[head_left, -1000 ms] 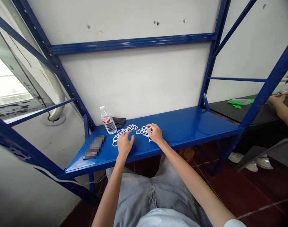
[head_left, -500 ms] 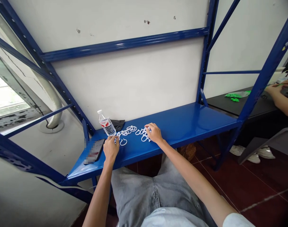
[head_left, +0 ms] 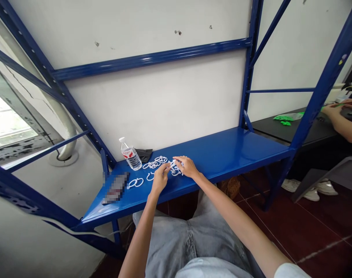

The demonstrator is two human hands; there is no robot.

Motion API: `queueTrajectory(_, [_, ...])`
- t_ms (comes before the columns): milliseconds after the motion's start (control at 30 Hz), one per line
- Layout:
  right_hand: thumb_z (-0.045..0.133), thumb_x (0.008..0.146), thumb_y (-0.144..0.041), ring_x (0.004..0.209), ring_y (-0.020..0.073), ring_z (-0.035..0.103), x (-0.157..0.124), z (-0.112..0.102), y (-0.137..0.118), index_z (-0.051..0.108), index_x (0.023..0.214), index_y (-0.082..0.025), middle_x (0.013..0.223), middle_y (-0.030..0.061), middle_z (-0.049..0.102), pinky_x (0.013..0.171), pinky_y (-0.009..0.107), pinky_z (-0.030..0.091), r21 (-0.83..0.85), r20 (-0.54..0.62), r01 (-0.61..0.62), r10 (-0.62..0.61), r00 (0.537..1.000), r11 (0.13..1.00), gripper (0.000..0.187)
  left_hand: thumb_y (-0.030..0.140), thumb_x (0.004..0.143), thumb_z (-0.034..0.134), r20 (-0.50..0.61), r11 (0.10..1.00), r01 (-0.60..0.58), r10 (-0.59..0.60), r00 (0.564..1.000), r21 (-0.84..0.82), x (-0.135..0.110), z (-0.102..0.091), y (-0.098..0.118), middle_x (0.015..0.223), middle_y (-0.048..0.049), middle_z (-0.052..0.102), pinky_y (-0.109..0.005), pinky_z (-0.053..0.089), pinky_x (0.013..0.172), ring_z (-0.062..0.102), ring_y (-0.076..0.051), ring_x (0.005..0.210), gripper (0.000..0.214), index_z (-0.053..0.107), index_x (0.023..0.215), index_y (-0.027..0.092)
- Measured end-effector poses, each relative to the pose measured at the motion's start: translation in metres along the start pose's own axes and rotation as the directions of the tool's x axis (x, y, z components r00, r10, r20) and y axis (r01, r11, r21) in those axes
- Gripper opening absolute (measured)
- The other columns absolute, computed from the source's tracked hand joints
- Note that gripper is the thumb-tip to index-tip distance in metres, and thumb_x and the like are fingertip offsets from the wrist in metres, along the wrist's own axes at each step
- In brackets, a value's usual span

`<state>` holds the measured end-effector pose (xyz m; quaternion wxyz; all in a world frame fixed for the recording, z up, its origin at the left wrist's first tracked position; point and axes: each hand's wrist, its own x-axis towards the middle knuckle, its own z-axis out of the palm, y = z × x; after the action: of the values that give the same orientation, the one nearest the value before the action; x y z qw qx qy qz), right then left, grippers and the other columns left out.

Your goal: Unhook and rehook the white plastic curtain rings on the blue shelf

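My left hand (head_left: pixel 160 178) has slid over from beside the phone and is now in at the tangle, and where it was, a linked pair of white plastic rings (head_left: pixel 134 183) lies in the open on the blue steel shelf (head_left: pixel 228 150), with a single open ring (head_left: pixel 150 176) just to its right. My right hand (head_left: pixel 188 166) sits on top of the tangle of white plastic rings (head_left: pixel 176 168), fingers spread and bent down onto it, while the left fingertips (head_left: pixel 168 167) reach in from the near side, so both hands are nearly meeting there. Are they actually pinching a ring? I can't tell from here; the fingers cover the spot. The tangle lies around the middle of the shelf, close to its front edge, and a loose chain of rings (head_left: pixel 154 163) runs left from it toward the back edge. Over at the left end stand a water bottle (head_left: pixel 131 157) and a black cloth (head_left: pixel 144 154), both against the back edge, and a phone (head_left: pixel 115 188) lies flat near the front with its face blurred. Off to the right, past the upright, a co-worker's hands (head_left: pixel 336 108) work at a black desk (head_left: pixel 309 131) beside green pieces (head_left: pixel 286 120).
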<state>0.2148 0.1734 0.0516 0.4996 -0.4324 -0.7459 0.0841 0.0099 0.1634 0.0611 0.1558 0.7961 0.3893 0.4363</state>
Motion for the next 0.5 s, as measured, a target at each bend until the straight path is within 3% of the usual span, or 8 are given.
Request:
queueTrajectory(267, [0.06, 0.103, -0.04, 0.086, 0.0183, 0.072, 0.002, -0.004, -0.004, 0.079, 0.113, -0.027, 0.102, 0.0014, 0.081, 0.079, 0.027, 0.05, 0.139, 0.044, -0.031, 0.026, 0.999, 0.99, 0.025, 0.038, 0.106, 0.044, 0.015, 0.999, -0.034, 0.034, 0.999, 0.015, -0.003, 0.009, -0.003, 0.11, -0.0084, 0.074, -0.034, 0.055, 0.09, 0.069, -0.022, 0.099, 0.029, 0.068, 0.105, 0.021])
queueTrajectory(500, [0.062, 0.1, -0.041, 0.076, 0.0168, 0.068, 0.004, -0.002, 0.004, 0.075, 0.093, -0.022, 0.088, 0.0019, 0.077, 0.072, 0.026, 0.05, 0.226, -0.025, -0.018, 0.024, 0.999, 0.974, 0.024, 0.034, 0.103, 0.055, -0.007, 0.998, -0.024, 0.024, 1.0, 0.054, -0.007, 0.002, -0.01, 0.112, -0.0097, 0.073, -0.035, 0.058, 0.089, 0.071, -0.022, 0.098, 0.026, 0.07, 0.12, 0.021])
